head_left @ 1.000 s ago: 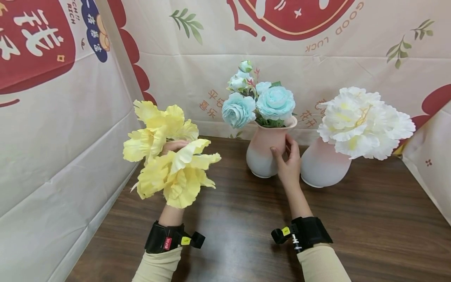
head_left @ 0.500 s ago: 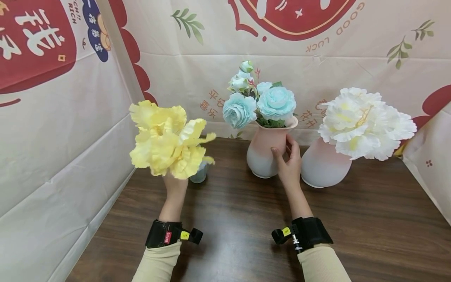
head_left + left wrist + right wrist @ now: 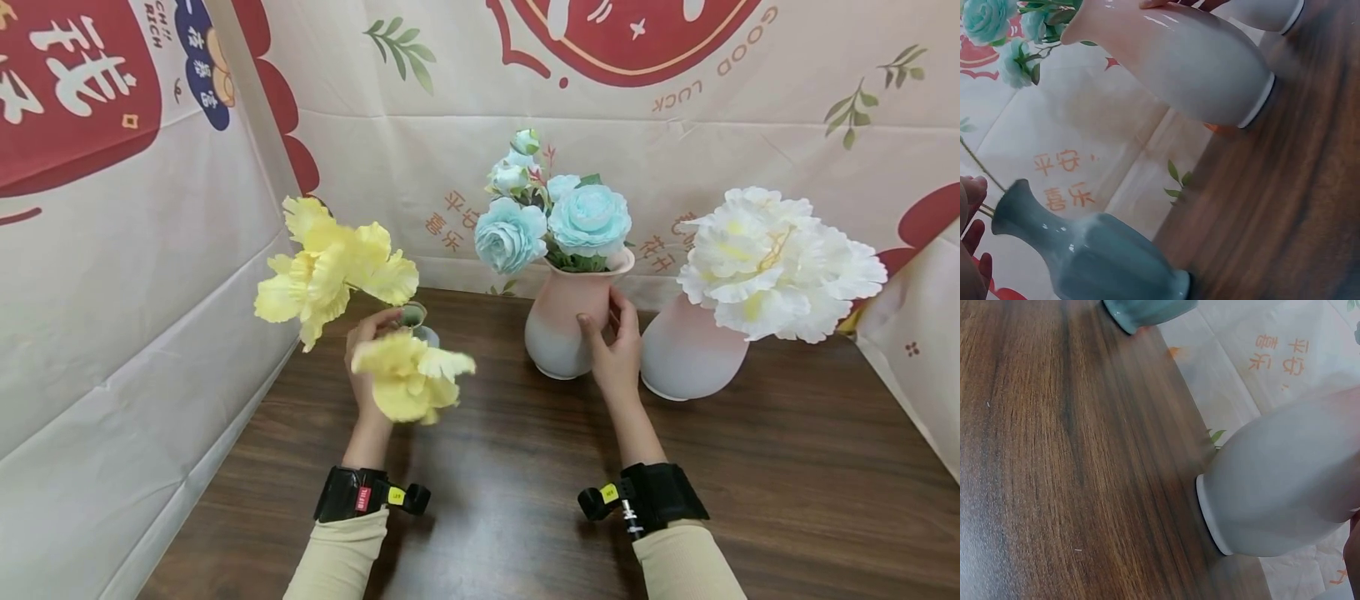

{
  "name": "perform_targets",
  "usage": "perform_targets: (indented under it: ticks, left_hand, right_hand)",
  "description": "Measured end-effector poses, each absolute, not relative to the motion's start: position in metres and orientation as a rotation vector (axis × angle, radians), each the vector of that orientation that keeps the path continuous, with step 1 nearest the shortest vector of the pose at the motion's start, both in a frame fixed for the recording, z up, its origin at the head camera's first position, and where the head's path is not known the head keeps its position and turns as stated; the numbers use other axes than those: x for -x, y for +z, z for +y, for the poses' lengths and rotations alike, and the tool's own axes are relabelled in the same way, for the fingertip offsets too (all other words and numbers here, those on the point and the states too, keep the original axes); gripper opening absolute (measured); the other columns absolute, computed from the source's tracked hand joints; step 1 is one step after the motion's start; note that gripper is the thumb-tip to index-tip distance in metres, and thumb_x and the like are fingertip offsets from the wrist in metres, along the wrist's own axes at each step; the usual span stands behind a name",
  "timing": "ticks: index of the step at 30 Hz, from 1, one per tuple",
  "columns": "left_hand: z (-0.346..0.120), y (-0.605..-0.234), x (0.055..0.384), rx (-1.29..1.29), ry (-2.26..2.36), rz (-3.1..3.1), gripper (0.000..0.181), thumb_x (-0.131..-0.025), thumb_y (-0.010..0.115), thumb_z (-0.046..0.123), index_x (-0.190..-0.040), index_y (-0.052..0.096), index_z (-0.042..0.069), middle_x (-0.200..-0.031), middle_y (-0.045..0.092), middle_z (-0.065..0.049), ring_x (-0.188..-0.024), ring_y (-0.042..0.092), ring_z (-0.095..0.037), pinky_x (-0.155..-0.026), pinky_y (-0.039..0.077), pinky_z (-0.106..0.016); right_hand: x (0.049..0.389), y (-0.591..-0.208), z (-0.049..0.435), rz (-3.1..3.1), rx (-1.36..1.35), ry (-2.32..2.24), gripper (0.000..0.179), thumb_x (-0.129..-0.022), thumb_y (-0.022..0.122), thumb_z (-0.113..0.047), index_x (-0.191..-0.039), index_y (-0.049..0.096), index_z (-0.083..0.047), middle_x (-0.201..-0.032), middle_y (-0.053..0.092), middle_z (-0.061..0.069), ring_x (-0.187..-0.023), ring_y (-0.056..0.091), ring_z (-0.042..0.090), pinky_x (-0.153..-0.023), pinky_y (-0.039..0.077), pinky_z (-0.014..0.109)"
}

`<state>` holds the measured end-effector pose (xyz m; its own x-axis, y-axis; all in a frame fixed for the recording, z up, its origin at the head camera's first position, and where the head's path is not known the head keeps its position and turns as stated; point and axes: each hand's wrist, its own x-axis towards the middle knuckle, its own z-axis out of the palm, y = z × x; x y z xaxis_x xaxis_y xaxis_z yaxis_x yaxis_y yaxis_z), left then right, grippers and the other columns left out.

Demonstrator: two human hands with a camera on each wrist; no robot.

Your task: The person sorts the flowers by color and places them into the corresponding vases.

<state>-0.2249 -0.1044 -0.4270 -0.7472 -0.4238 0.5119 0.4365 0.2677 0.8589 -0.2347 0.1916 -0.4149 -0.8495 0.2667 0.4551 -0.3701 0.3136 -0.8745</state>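
Observation:
In the head view, my left hand (image 3: 363,340) holds yellow flowers (image 3: 333,267) by their stems at the mouth of a small blue-green vase (image 3: 1104,256). One part of the bunch leans to the back left, while another yellow bloom (image 3: 408,377) hangs in front of the wrist. Thin stems run from my fingers (image 3: 974,237) toward the vase's rim in the left wrist view. My right hand (image 3: 617,342) grips the side of a pink-and-white vase (image 3: 558,321), thumb in front and fingers behind. Pale blue roses (image 3: 588,218) stand in that vase.
Right of my right hand stands another pink-and-white vase (image 3: 690,354) with a large white flower bunch (image 3: 780,262). All three vases stand toward the back of the dark wooden table (image 3: 495,500). Printed cloth walls (image 3: 360,142) rise behind and at the sides.
The yellow flowers first hid my left hand, then bunched above it; now they have spread apart, showing the hand and the blue-green vase's mouth. My right hand keeps its grip in place.

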Motion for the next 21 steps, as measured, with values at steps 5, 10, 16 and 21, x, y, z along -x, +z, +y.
perform_targets:
  ticks: [5,10,16,21]
  left_hand:
    - [-0.107,-0.439,0.221,-0.024,-1.503,-1.896,0.019,-0.094,0.067,0.010,-0.112,0.066,0.004,-0.111,0.063,-0.012,-0.100,0.053,-0.012,-0.088,0.044,-0.025]
    - [-0.105,-0.449,0.210,-0.113,-1.562,-1.925,0.023,-0.093,0.069,0.010,-0.112,0.058,0.002,-0.108,0.060,-0.011,-0.092,0.053,-0.016,-0.076,0.045,-0.021]
    - [-0.097,-0.461,0.192,-0.068,-1.506,-2.101,0.020,-0.097,0.065,0.015,-0.114,0.063,0.005,-0.099,0.069,-0.013,-0.088,0.063,-0.020,-0.074,0.052,-0.028]
    - [-0.091,-0.466,0.180,0.123,-1.516,-2.259,0.025,-0.097,0.065,0.022,-0.118,0.063,0.009,-0.105,0.069,-0.010,-0.100,0.065,-0.023,-0.085,0.056,-0.042]
  right_hand:
    - [0.234,-0.414,0.191,-2.054,-0.088,1.567,0.057,-0.097,0.062,-0.007,-0.148,0.037,0.004,-0.149,0.042,0.025,-0.140,0.042,0.037,-0.120,0.034,0.052]
    - [0.234,-0.414,0.190,-2.060,-0.085,1.561,0.057,-0.098,0.062,-0.007,-0.148,0.037,0.004,-0.150,0.041,0.025,-0.140,0.042,0.037,-0.120,0.033,0.052]
    - [0.236,-0.414,0.195,-2.058,-0.096,1.586,0.059,-0.097,0.063,-0.008,-0.148,0.037,0.005,-0.150,0.042,0.024,-0.141,0.041,0.037,-0.121,0.033,0.053]
    - [0.249,-0.427,0.206,-2.071,-0.125,1.593,0.061,-0.096,0.065,-0.009,-0.149,0.037,0.001,-0.152,0.043,0.020,-0.142,0.042,0.034,-0.120,0.033,0.053]
